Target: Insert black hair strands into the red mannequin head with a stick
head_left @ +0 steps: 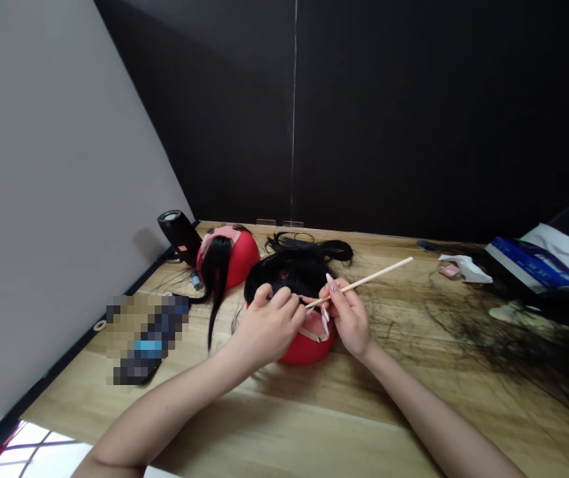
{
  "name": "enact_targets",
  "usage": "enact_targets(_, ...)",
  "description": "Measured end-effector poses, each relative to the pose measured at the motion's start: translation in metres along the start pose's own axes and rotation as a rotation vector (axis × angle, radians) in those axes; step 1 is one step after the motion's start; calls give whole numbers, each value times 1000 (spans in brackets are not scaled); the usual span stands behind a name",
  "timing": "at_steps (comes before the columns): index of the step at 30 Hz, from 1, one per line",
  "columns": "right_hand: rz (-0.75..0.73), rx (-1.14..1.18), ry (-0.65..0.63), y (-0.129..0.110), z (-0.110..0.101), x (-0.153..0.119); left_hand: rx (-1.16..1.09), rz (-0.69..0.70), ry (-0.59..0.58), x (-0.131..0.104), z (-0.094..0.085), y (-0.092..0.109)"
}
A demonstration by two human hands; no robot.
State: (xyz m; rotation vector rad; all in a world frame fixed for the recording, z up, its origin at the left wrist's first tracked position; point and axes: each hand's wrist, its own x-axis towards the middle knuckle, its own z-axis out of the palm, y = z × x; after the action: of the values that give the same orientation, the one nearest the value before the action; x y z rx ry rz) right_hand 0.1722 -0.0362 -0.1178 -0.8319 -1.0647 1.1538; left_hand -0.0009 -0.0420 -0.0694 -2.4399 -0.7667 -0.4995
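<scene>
Our right hand [350, 321]: pinched on a pale stick [380, 273] slanting far right. Our left hand [270, 325]: just beside, fingers curled; its grip we cannot tell. Beneath both, on the table [284, 425]: near red head form [309, 350], black hair [299, 269] over its far side. Far left: second red form [242, 259].

Open worktop [269, 428] in front of the nearer red head form [309, 352], second head form [245, 264] blocking its back left, stick [378, 274] jutting past its right, loose hair [523, 352] farther right.
</scene>
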Motion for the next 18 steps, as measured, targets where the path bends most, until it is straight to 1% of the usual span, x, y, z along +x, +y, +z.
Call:
enact_targets(3, -11, -15, -8, 0, -1, 0, -25, 10, -44, 3, 6, 0)
enact_targets(7, -25, -11, -18, 1, 0, 0, -21, -31, -67, 4, 10, 4)
enact_targets(14, -20, 19, -6, 0, 1, 1, -35, -42, -46, 4, 6, 9)
enact_targets(18, -13, 2, 8, -1, 1, 2, -27, -13, -91, 0, 0, 12)
